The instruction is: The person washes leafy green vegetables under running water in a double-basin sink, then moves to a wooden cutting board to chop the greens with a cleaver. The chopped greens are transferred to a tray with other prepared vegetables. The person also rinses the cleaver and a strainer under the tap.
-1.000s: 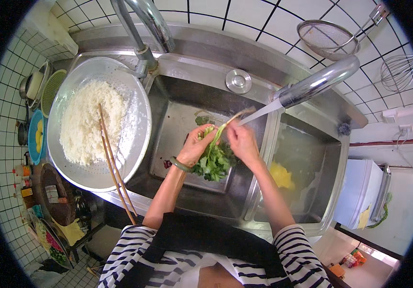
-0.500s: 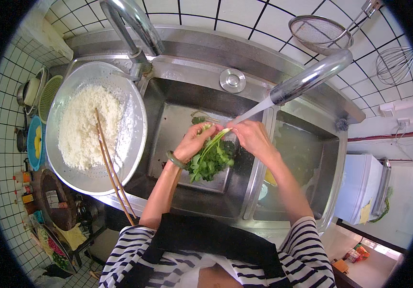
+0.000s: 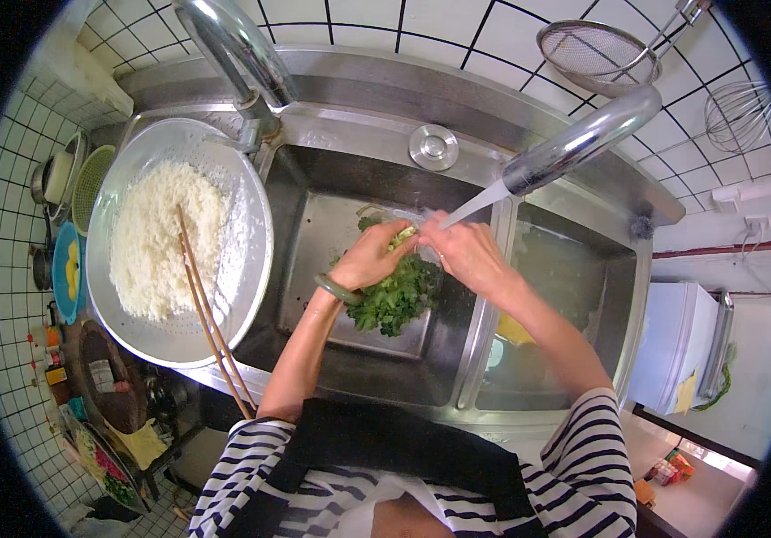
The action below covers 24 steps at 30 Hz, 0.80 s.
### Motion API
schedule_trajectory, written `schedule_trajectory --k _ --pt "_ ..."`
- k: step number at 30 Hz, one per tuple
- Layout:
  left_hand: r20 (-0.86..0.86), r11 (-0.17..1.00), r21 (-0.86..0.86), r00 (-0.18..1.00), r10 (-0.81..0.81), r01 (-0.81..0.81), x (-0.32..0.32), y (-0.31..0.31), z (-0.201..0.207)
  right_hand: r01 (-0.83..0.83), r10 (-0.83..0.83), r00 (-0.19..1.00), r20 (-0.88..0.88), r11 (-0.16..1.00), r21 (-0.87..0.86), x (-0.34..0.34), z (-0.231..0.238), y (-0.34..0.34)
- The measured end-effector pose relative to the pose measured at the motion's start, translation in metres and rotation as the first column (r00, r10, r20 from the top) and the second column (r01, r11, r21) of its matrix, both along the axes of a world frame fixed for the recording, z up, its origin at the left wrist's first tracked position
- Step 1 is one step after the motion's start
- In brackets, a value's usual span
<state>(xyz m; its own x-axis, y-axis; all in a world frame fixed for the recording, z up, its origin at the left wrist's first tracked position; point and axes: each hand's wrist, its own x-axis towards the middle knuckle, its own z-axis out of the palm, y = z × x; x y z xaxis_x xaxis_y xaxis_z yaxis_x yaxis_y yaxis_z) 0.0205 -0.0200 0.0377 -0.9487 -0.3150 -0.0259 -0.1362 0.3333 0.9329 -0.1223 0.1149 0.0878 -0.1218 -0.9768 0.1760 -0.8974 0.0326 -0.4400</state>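
A bunch of cilantro (image 3: 392, 296) hangs leafy end down over the middle basin of the steel sink (image 3: 341, 215). My left hand (image 3: 375, 255), with a green bangle at the wrist, is closed round its pale stem ends. Close beside it my right hand (image 3: 468, 255) pinches at the stem tips; its fingertips are partly hidden. Water runs from the right faucet (image 3: 583, 143) onto the fingers of my right hand. Some loose green leaves and thin roots lie on the basin floor just beyond my left hand.
To the left, a large metal colander (image 3: 255, 287) holds white rice with two long chopsticks (image 3: 202, 296) in it. A second faucet (image 3: 251, 63) stands behind it. The right basin (image 3: 565, 368) contains cloudy water and something yellow. A strainer (image 3: 596, 56) and whisk (image 3: 737, 118) hang at the wall.
My left hand has turned over more of the stems, covering them. My right hand has shifted slightly, with its elbow swung outward. The bunch hangs a little differently below.
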Motion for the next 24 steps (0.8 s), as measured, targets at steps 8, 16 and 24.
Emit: schedule_trajectory --k 8,16,24 --pt "-0.269 0.980 -0.085 0.951 0.153 -0.181 -0.007 0.012 0.022 0.178 -0.251 -0.017 0.968 0.952 0.250 0.012 -0.024 -0.010" --pt "-0.098 0.852 -0.221 0.880 0.466 -0.475 -0.006 -0.015 -0.073 0.408 -0.187 0.108 0.976 0.904 0.128 0.004 -0.044 -0.023" --pt "0.729 0.945 -0.284 0.603 0.322 -0.162 -0.013 0.002 -0.260 0.391 -0.524 0.677 0.516 0.851 0.351 -0.001 -0.104 0.004"
